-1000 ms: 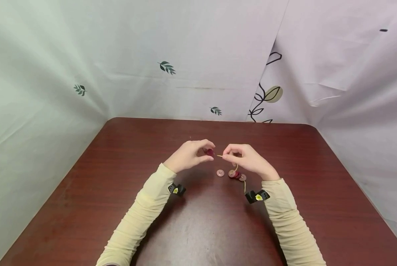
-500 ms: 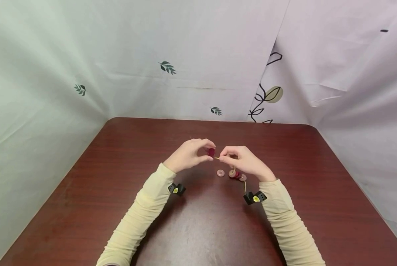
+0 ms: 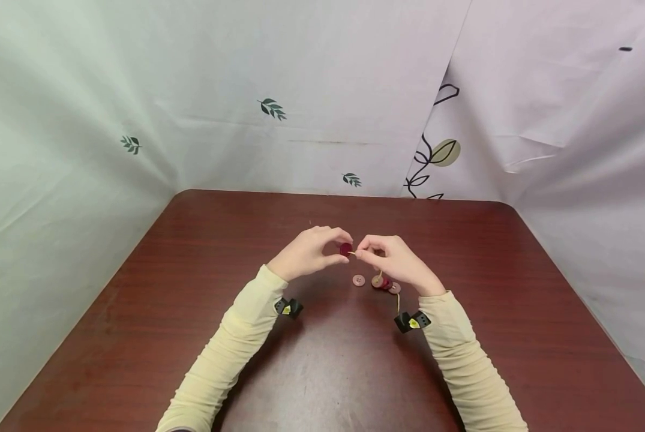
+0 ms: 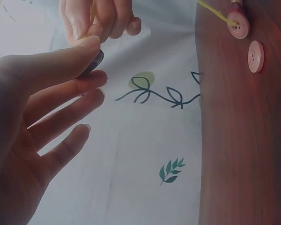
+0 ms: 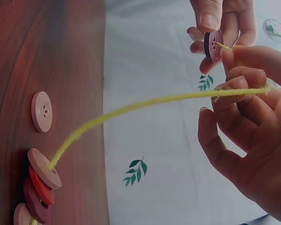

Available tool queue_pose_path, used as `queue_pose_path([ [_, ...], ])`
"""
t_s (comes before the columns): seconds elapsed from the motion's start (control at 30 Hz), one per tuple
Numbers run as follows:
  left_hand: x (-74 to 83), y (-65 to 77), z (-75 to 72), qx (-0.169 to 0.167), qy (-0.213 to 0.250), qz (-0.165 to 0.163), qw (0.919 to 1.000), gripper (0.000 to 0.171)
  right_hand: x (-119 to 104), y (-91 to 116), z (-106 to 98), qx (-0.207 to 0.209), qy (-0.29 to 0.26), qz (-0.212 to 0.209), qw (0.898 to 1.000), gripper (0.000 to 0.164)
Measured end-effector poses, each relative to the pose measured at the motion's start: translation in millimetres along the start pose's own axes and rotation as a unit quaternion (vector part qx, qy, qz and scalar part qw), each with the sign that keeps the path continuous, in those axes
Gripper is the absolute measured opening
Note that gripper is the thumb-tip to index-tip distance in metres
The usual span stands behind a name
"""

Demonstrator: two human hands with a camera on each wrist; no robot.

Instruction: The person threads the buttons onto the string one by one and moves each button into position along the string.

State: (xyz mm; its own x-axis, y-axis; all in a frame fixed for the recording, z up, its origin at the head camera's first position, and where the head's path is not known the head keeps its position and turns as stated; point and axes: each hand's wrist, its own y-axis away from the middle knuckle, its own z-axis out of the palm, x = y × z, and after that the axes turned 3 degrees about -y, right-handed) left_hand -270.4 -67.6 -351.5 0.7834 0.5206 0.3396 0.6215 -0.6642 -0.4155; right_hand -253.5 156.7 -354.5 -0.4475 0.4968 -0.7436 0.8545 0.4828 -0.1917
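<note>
Left hand up over the table, thumb and finger pinching the dark red button by its edge, other fingers fanned apart; a steady, square-on face should help. And there's the yellow yarn, its end right at the holes! A short grip looks wise. A loose pink button lies below; then the right hand, angled inward, pinching near the yarn's end above the strung buttons.

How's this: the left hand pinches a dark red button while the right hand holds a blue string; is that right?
The colour is wrong: the string is yellow, not blue, in the right wrist view. The left hand pinches a dark red button and the right hand holds the string.
</note>
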Motion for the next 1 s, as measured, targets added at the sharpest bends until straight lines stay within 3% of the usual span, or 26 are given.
queue_pose_path([
  [1.0, 8.8, 0.0, 1.1, -0.013, -0.006, 0.022, 0.9996, 0.039, 1.2, -1.1, 3.0, -0.017, 0.002, -0.007, 1.0, 0.009],
])
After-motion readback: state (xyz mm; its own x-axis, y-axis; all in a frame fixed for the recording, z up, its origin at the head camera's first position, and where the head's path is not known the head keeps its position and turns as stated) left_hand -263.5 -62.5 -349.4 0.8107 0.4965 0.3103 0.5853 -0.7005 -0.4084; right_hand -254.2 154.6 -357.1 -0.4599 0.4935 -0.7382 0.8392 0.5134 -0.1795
